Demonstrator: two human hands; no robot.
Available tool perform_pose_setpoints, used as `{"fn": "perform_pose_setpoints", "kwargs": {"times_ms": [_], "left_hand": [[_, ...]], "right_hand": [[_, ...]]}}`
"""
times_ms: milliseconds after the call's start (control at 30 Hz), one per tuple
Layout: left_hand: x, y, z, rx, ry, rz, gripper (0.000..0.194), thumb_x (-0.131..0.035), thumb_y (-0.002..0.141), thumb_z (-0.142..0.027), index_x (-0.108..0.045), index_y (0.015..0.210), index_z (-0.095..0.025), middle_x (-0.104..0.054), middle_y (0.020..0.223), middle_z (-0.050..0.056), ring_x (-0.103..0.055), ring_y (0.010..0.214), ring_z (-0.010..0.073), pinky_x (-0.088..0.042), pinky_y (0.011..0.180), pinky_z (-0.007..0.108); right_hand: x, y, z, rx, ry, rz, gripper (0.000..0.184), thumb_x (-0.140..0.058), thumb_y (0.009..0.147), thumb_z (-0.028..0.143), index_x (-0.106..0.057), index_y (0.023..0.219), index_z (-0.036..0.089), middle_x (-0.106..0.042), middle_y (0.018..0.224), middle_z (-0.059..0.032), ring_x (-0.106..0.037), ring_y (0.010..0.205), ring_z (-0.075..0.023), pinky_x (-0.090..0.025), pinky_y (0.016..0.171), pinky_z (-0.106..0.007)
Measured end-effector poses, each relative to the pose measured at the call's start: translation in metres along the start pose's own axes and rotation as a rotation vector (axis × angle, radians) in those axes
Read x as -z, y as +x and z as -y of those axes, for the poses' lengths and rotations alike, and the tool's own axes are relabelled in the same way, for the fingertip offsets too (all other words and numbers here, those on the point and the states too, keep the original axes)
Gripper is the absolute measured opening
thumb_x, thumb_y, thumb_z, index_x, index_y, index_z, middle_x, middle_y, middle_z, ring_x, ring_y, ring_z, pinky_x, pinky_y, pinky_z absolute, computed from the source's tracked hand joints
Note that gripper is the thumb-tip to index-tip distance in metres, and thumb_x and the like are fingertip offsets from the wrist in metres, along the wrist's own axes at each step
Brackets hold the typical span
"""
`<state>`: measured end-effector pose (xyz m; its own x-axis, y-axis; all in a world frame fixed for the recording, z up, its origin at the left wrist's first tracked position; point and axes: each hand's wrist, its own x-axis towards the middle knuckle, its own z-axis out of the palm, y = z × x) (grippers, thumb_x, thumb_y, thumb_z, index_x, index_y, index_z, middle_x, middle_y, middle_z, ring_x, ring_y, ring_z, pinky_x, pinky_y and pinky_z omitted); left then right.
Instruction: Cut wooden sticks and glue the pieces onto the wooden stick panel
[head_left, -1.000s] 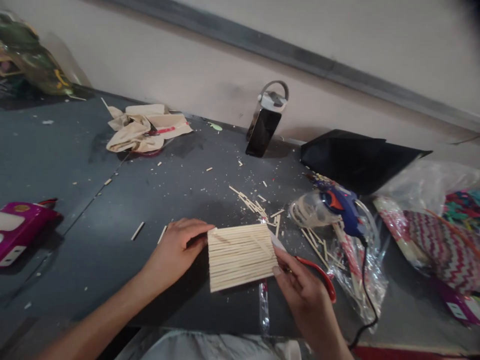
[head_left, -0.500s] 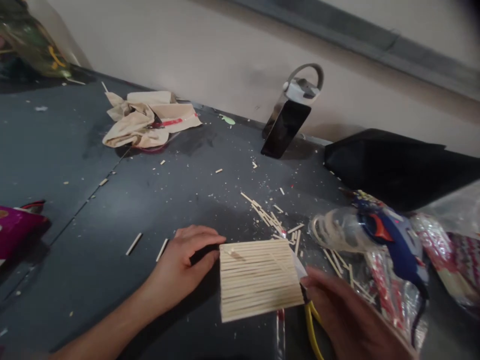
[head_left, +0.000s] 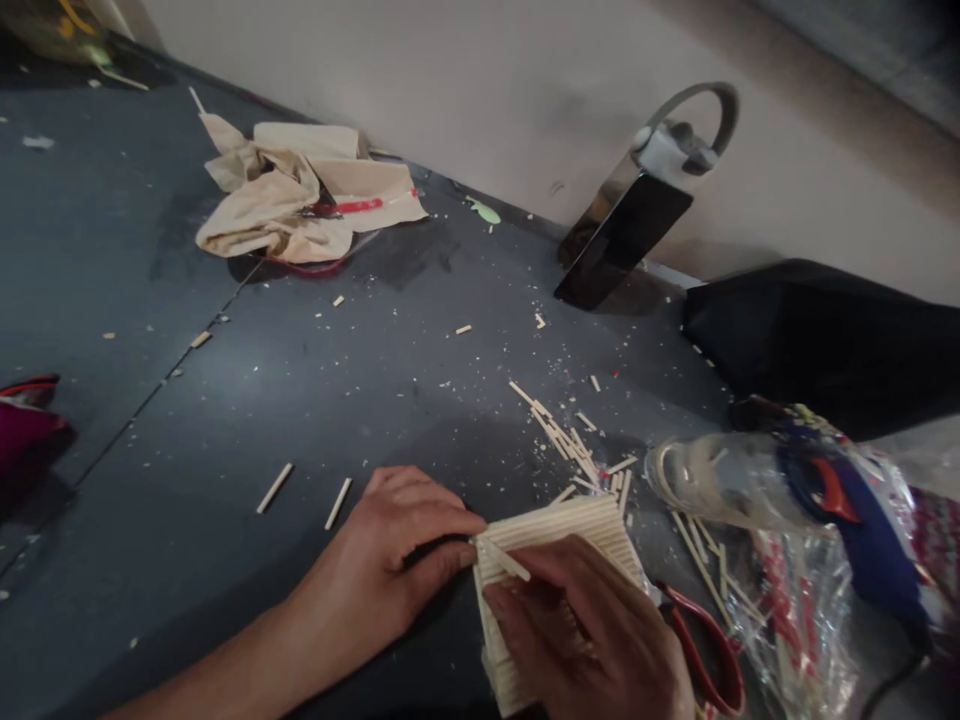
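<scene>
The left hand (head_left: 416, 535) pinches the far left corner of the stick panel (head_left: 581, 520). The right hand (head_left: 607, 625) is above the panel, fingers bent around a short stick (head_left: 506, 558); whether they grip it cannot be determined. The panel is well apart from the worktop's (head_left: 360, 390) wall-side edge, near which a bottle (head_left: 667, 155) stands.

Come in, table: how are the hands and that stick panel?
Left hand at corner of stick panel. Right hand over it, by short stick. Red handle close, beside right hand.
</scene>
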<state>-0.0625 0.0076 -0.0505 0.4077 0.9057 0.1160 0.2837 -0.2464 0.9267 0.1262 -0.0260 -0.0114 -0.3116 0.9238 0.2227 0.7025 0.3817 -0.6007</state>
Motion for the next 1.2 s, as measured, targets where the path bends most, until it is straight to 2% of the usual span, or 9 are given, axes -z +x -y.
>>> {"fn": "perform_pose_setpoints", "kwargs": {"times_ms": [133,267,467,900,1200], "left_hand": [[-0.002,-0.001,0.000,0.003,-0.012,-0.011,0.021,-0.065,0.084,-0.015,-0.069,0.101,-0.027,-0.073,0.091,-0.002,-0.062,0.087,0.0160,-0.038,0.082,0.035],[-0.002,-0.002,-0.002,-0.002,-0.018,0.011,0.019,-0.065,0.084,-0.016,-0.070,0.099,-0.026,-0.072,0.090,-0.002,-0.061,0.087,0.0162,-0.036,0.082,0.036],[-0.002,-0.003,0.000,-0.048,-0.034,-0.018,0.020,-0.064,0.085,-0.015,-0.070,0.100,-0.026,-0.072,0.088,-0.003,-0.062,0.084,0.0151,-0.035,0.080,0.035],[-0.004,-0.001,0.004,-0.091,-0.017,-0.024,0.016,-0.064,0.086,-0.016,-0.070,0.098,-0.024,-0.073,0.087,-0.002,-0.062,0.081,0.0152,-0.034,0.078,0.035],[-0.001,-0.001,0.005,-0.074,0.006,-0.006,0.014,-0.065,0.085,-0.021,-0.072,0.096,-0.025,-0.074,0.087,-0.002,-0.063,0.082,0.0164,-0.035,0.079,0.034]], "right_hand": [[-0.002,-0.002,0.001,-0.002,-0.050,0.004,0.013,-0.068,0.080,0.016,-0.060,0.090,0.018,-0.064,0.067,-0.0001,-0.062,0.060,-0.0141,-0.051,0.057,-0.026],[-0.007,0.001,0.004,0.012,-0.098,-0.014,0.011,-0.069,0.080,0.017,-0.061,0.089,0.018,-0.066,0.068,-0.0001,-0.062,0.061,-0.0140,-0.050,0.059,-0.026],[-0.012,0.004,0.006,0.007,-0.124,-0.008,0.005,-0.065,0.084,0.016,-0.062,0.085,0.019,-0.065,0.065,0.0016,-0.061,0.058,-0.0129,-0.047,0.060,-0.027],[-0.016,0.004,0.002,0.104,-0.159,-0.021,0.010,-0.064,0.084,0.011,-0.060,0.091,0.017,-0.067,0.070,-0.0009,-0.063,0.064,-0.0140,-0.050,0.067,-0.027],[-0.021,0.006,0.007,0.074,-0.250,-0.088,0.008,-0.060,0.088,0.016,-0.058,0.080,0.018,-0.063,0.064,0.0000,-0.059,0.059,-0.0150,-0.043,0.060,-0.027]]}}
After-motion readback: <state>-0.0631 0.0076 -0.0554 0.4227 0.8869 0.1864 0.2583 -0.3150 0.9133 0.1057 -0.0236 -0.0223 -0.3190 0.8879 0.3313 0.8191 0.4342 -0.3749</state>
